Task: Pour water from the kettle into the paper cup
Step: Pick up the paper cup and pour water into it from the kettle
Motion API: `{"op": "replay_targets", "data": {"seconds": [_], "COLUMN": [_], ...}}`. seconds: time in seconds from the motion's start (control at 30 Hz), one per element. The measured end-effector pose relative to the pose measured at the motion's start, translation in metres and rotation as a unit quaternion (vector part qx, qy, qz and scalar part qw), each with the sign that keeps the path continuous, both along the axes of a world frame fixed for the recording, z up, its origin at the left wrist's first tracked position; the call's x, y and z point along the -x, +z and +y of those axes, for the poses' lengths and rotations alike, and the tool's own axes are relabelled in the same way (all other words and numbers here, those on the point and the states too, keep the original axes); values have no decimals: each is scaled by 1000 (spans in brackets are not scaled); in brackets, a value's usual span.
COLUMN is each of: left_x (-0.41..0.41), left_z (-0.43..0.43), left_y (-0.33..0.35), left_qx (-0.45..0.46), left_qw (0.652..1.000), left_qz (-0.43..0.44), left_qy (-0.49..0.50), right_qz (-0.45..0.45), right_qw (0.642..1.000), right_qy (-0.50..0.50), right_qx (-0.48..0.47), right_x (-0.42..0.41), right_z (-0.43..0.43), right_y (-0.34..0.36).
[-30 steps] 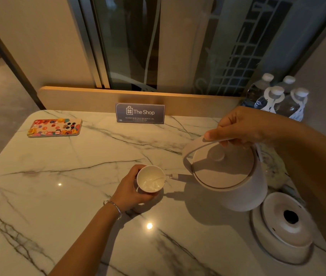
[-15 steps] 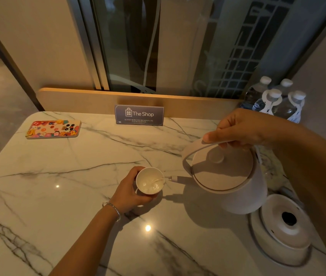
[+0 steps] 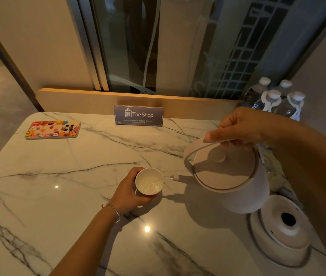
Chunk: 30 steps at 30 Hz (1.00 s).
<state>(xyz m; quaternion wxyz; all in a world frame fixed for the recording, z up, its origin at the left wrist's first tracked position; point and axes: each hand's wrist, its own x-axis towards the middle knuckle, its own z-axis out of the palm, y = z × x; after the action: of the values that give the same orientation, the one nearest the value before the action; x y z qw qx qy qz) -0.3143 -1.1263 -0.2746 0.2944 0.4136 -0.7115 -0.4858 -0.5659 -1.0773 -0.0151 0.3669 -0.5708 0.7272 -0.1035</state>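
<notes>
A white paper cup stands on the marble counter, and my left hand is wrapped around its left side. To its right, the white kettle is lifted off its base and tilted toward the cup, with my right hand gripping the handle over its lid. A thin stream of water runs from the kettle's spout side into the cup, which holds some water. A small white plug tip lies on the counter between cup and kettle.
The round kettle base sits at the right front corner. Several water bottles stand at the back right. A "The Shop" sign leans against the wooden backboard, and a colourful phone lies at the back left.
The kettle and cup hold nearly the same pose; the stream keeps running and the water in the cup has risen a little. The view has shifted slightly.
</notes>
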Motion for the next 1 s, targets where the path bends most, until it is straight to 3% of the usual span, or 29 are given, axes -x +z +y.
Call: {"op": "replay_targets", "data": {"seconds": [0.3,0.67,1.0], "left_x": [0,0,1], "left_z": [0,0,2], "left_y": [-1,-4,-1], "left_qx": [2,8,9], "left_qw": [1000,1000,1000], "left_qz": [-9,-8,-6], "left_qy": [10,12,20], "right_qz": [-12,-230,-319], "right_qw": [1000,967,921], "right_qy": [3,-86,-163], "right_qx": [9,74,154], "right_x": [7,38,49], "right_z": [0,28,40], "right_y": [-10,-68,-98]}}
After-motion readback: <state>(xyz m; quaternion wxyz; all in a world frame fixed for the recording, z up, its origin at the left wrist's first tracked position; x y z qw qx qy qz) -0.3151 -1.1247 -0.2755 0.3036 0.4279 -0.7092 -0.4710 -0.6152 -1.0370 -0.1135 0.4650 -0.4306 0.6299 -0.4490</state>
